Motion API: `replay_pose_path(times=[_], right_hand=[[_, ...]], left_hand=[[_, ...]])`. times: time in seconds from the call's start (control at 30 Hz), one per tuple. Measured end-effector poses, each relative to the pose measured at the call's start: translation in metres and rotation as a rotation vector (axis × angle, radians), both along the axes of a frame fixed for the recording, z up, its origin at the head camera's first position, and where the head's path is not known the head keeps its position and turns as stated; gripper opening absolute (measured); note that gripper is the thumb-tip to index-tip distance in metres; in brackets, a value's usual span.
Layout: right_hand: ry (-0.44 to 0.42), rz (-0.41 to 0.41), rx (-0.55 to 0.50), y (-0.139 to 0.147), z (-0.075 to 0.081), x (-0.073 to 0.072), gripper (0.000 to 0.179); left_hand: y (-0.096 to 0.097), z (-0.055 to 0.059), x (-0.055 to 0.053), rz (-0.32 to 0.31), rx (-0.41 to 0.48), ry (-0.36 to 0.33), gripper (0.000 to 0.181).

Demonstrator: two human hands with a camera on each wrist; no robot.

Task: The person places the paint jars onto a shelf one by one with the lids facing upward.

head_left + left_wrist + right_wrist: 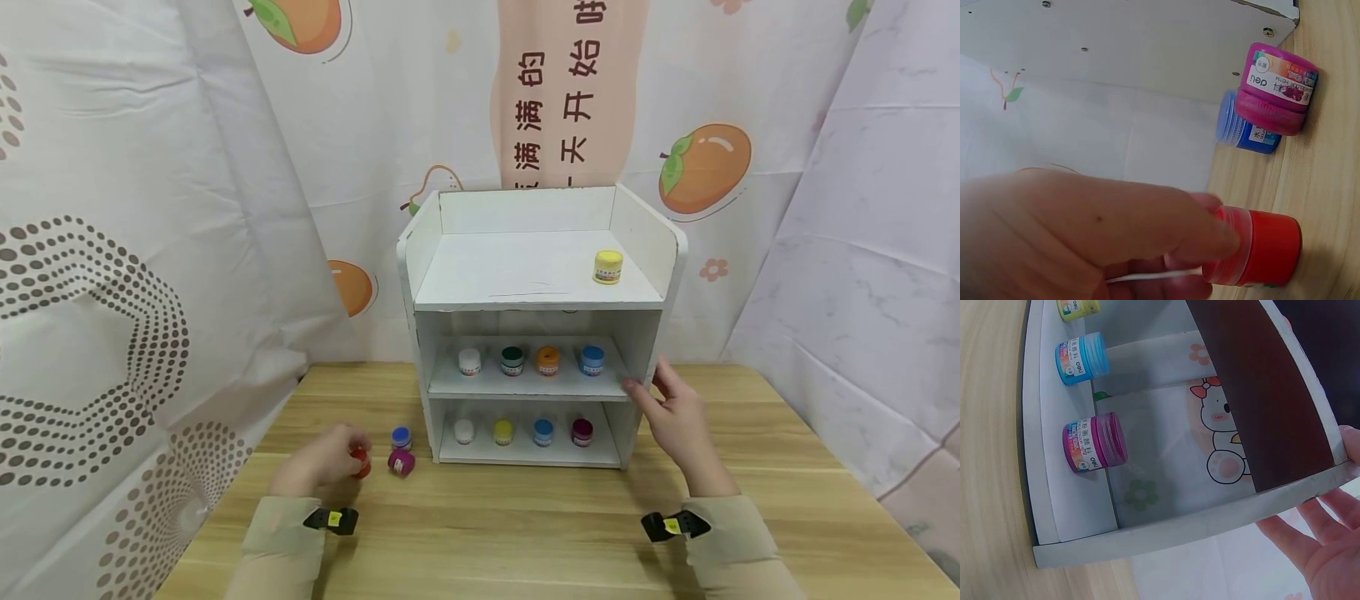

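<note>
At the table's left side my left hand [330,458] pinches a red paint jar [1266,247] by its lid, thumb and fingers around it. The jar lies close to the tabletop; whether it touches is unclear. Just right of it are a magenta paint jar [401,462], lying tilted, and a blue paint jar [401,437]. My right hand [678,417] holds the right side of a white shelf [525,304], with the thumb at the front edge by the middle board and the fingers along the outer side. A dark red-purple paint jar [1094,442] stands on the bottom board near this hand.
The middle board holds white, dark green, orange [547,361] and blue jars. On the bottom board are white, yellow [503,432] and light blue [543,432] jars besides the purple one. A yellow jar [607,267] stands on top. Printed cloth [360,150] hangs behind the wooden table [487,533].
</note>
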State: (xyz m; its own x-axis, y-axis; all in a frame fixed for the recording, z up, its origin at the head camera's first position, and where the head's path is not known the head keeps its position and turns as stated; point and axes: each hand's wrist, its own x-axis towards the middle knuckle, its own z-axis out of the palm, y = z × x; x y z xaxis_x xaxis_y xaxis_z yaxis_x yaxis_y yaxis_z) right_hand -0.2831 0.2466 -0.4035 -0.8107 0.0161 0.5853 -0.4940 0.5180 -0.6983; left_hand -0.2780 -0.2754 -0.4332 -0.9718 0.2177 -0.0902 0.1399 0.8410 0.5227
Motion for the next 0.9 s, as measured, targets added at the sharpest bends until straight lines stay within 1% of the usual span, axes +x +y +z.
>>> replay_pose_path(times=[0.1, 0.2, 0.33, 0.4, 0.53, 0.6, 0.7, 0.8, 0.83, 0.9], right_hand=[[-0.002, 0.002, -0.005, 0.0001, -0.0001, -0.0003, 0.064], [-0.006, 0.003, -0.006, 0.0001, -0.0001, -0.0002, 0.064], [-0.011, 0.002, 0.0, 0.0003, 0.0001, 0.0003, 0.064], [-0.01, 0.002, 0.002, 0.0001, 0.0002, 0.0004, 0.064], [-0.012, 0.0, 0.001, 0.0002, 0.0006, 0.0004, 0.065], [-0.014, -0.002, 0.004, 0.0003, 0.0007, 0.0003, 0.065], [-0.015, -0.005, 0.008, 0.0004, 0.0006, 0.0003, 0.065], [-0.015, -0.005, 0.009, 0.0004, 0.0005, 0.0002, 0.065], [-0.016, -0.004, 0.008, 0.0005, 0.0004, 0.0002, 0.065], [-0.016, -0.002, 0.005, 0.0007, 0.0002, 0.0001, 0.065]], left_hand=[[-0.0011, 0.0002, 0.0001, 0.037, -0.011, -0.026, 0.013], [-0.0024, 0.0006, 0.0009, 0.053, -0.032, -0.03, 0.009], [-0.0034, 0.0002, 0.0013, 0.068, -0.058, -0.019, 0.018], [-0.0035, 0.0001, 0.0016, 0.086, -0.061, -0.025, 0.022], [-0.0038, 0.0031, 0.0014, 0.109, -0.062, -0.035, 0.023], [-0.0037, 0.006, 0.002, 0.101, -0.059, -0.025, 0.027], [-0.0031, 0.0094, 0.0032, 0.049, -0.054, 0.012, 0.033], [-0.0018, 0.0097, 0.0034, 0.003, -0.041, 0.028, 0.027], [-0.0015, 0.0095, 0.0032, -0.005, -0.037, 0.028, 0.024], [-0.0012, 0.0086, 0.0028, 0.0, -0.033, 0.018, 0.019]])
